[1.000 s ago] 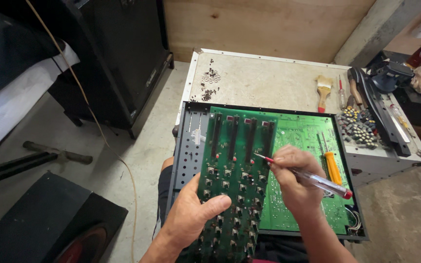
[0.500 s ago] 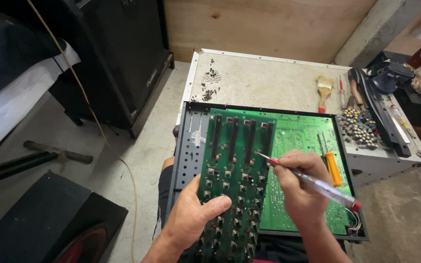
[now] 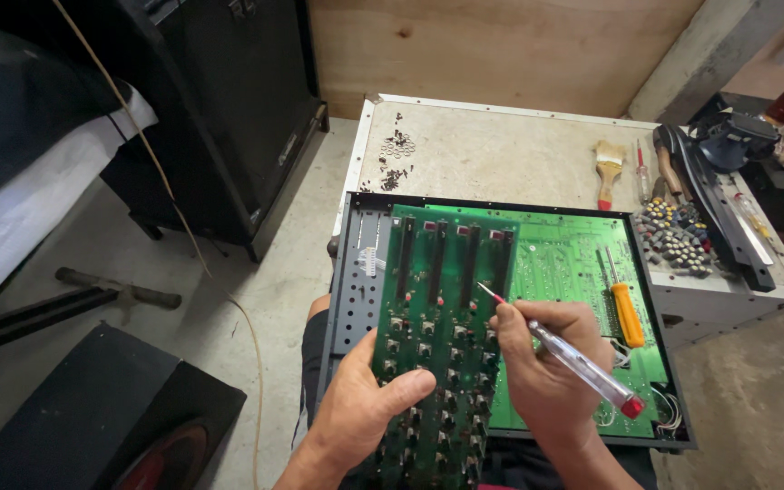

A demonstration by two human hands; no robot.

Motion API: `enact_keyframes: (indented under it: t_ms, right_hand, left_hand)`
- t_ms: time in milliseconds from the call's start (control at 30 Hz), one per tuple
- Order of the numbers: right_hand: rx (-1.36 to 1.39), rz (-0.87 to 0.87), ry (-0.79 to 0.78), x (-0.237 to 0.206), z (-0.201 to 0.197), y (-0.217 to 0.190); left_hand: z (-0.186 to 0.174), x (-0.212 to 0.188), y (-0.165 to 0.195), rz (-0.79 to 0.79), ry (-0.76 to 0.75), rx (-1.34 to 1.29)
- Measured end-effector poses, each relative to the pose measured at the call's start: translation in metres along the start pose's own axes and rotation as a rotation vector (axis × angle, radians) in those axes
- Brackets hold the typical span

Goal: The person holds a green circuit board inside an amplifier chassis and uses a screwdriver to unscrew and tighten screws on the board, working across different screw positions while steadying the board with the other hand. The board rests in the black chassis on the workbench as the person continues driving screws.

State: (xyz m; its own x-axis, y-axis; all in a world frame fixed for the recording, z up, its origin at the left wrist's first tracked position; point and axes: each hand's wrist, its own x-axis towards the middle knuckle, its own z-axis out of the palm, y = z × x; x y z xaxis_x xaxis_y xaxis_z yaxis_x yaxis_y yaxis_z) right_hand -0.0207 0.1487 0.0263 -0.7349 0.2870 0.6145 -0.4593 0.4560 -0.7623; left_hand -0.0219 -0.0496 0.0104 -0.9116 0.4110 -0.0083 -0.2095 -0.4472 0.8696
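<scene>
Room: I look down on a bare concrete floor (image 3: 229,299); a tall black cabinet (image 3: 229,109) stands upper left and a black speaker box (image 3: 74,426) lies lower left, with a thin cord (image 3: 183,236) trailing across the floor between them.
Counter: A pale, scuffed counter (image 3: 501,154) sits ahead against a plywood wall (image 3: 501,45); most of its top is bare.
Chassis: A black metal chassis (image 3: 351,281) rests partly on my lap, its far edge meeting the counter's near edge.
Circuit board: A green circuit board (image 3: 555,263) fills the chassis, and a narrower board with rows of small switches (image 3: 437,345) lies over its left part.
Open room: The floor to my left is free; on the right the counter and clutter crowd the chassis edge.
Left hand: My left hand (image 3: 360,408) grasps the near edge of the switch board, thumb on top.
Right hand: My right hand (image 3: 542,363) is clenched around a clear-handled tester screwdriver (image 3: 583,367), tip down just above the board.
Small things: An orange screwdriver (image 3: 626,313) lies on the green board; a paintbrush (image 3: 607,168), a heap of knobs (image 3: 678,240) and scattered screws (image 3: 396,159) sit on the counter.
</scene>
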Motion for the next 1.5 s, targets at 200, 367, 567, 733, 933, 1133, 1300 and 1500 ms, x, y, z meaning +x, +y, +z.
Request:
enact_keyframes:
  t_ms: [200,367,567,733,933,1133,1300,1500]
  right_hand:
    - [-0.117,-0.076,-0.005,0.000,0.001,-0.003]
    - [-0.246,-0.191,0.028,0.004,0.004,-0.004]
    - [-0.197,-0.298,0.035,0.006,0.006,-0.010]
    - [-0.256,-0.278,0.056,0.005,0.006,-0.015]
    - [-0.190,-0.327,0.039,0.006,0.005,-0.018]
    - [-0.186,-0.332,0.022,0.010,0.007,-0.024]
    - [-0.260,-0.355,-0.015,0.015,0.009,-0.031]
    - [-0.264,-0.400,-0.045,0.022,0.008,-0.035]
  left_hand:
    - [0.001,-0.002,0.004,-0.008,0.011,0.026]
    - [0.002,-0.002,0.006,-0.024,0.052,0.095]
    - [0.001,-0.003,0.005,-0.012,0.050,0.091]
    - [0.002,-0.003,0.006,-0.043,0.051,0.060]
    - [0.003,-0.004,0.007,-0.003,0.016,0.021]
    - [0.003,-0.005,0.010,-0.029,0.038,0.047]
    - [0.003,-0.005,0.011,-0.011,0.021,0.011]
    - [0.002,-0.004,0.011,-0.015,0.032,0.038]
